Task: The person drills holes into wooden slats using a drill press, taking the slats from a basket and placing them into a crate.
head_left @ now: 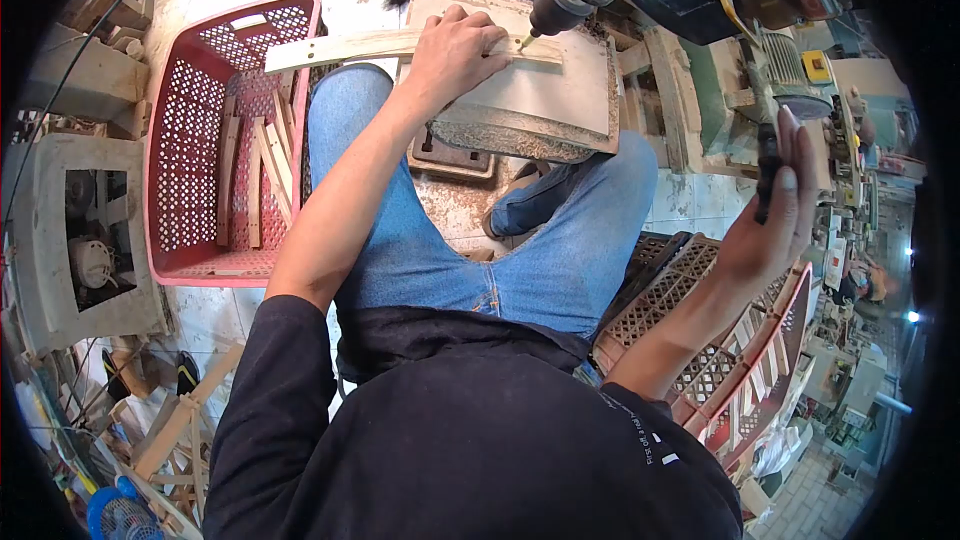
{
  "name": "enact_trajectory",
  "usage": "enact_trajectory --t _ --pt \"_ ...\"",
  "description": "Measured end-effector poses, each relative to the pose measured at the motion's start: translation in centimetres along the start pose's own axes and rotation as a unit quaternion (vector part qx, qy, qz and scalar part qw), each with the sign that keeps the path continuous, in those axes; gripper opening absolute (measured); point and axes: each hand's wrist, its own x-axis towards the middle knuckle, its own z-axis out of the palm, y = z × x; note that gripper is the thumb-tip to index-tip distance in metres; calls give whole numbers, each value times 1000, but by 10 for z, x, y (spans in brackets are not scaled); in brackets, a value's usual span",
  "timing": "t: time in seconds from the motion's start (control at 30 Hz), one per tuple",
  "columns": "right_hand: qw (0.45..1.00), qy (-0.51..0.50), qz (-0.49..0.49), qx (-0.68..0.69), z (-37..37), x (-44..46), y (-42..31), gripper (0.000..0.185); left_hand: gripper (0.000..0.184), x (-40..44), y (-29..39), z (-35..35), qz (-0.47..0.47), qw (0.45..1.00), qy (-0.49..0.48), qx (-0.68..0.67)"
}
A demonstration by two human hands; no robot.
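Observation:
A long pale wooden strip (350, 48) lies across the board-topped drill table (560, 95), its left end reaching over the red crate. My left hand (458, 52) presses down on the strip, fingers bent round it. Just right of that hand, the drill bit in its dark chuck (556, 10) points at the strip near its right end; whether it touches the wood I cannot tell. My right hand (778, 205) is raised at the right, its palm against a dark handle (768, 165) of the drill press, fingers stretched upward.
On the left stands a red plastic crate (165, 180) with several wooden strips inside. Another crate (760, 375) with strips is at my lower right. My knees flank the drill table. A blue fan (122, 513) is at the lower left. Machines line the far right.

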Motion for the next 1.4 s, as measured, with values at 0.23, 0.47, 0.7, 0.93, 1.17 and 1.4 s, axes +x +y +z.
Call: enact_trajectory --t 0.23,0.47,0.7,0.93,1.17,1.4 --pt "986 -60 103 -120 1 -43 38 41 38 1 1 -1 1 1000 -5 -1" --pt "973 -113 170 -105 25 -57 96 35 35 0 0 -2 8 1000 -7 -4" --pt "962 -140 188 -137 36 -45 126 41 36 0 0 0 11 1000 9 -8" --pt "961 -142 149 -187 46 -35 149 46 37 1 -1 0 17 1000 3 -14" --pt "951 -149 129 -237 51 -25 177 48 37 1 -2 -1 20 1000 -12 -1" --pt "959 -124 134 -218 63 -17 180 46 34 1 -3 1 25 1000 10 -17"
